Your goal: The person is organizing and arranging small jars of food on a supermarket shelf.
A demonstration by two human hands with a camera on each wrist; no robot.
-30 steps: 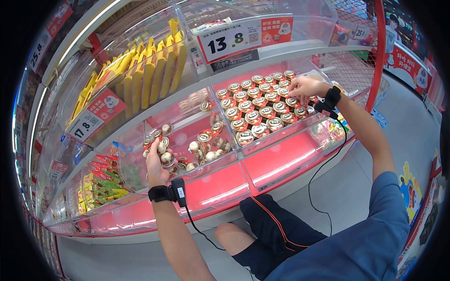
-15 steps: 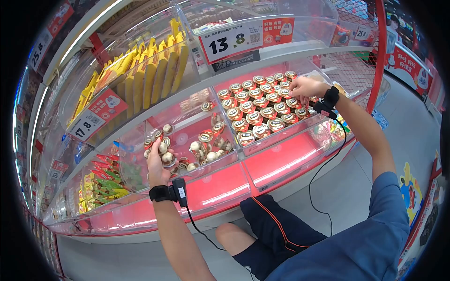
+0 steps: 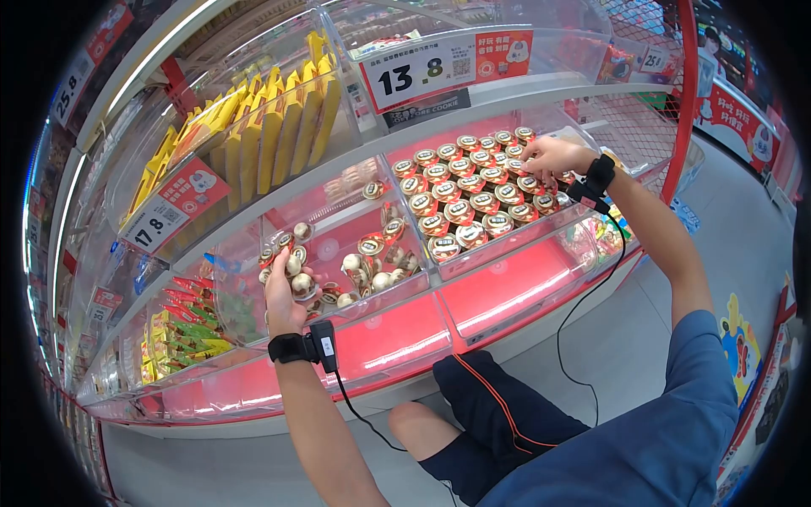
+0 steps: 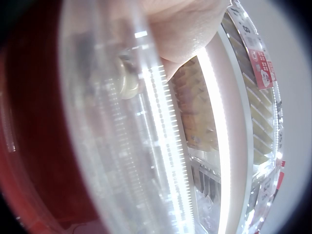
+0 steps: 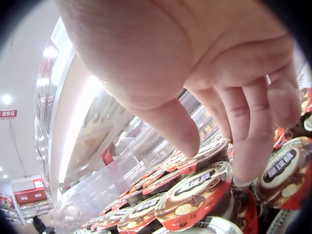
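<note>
In the head view, the two hands are well apart; the left hand is curled about a cluster of held cups, with its thumb on one side and fingertips showing on the other. Just to the right of it, between the hands, loose cups lie jumbled in a clear bin. The right hand reaches, fingers bent down, over the near-right part of neat rows of lidded cups, most of which spread to its left. Beyond the left hand stand yellow packets, and beyond the space between both hands hangs a price sign (it reads 13.8). In the left wrist view, a blurred clear wall fills much of the space below the left hand; its fingertips are out of sight there. In the right wrist view, the thumb hangs apart from the bent fingers, close over the lids; a red-edged cup lies just below them. Whether they pinch a cup, I cannot tell.
</note>
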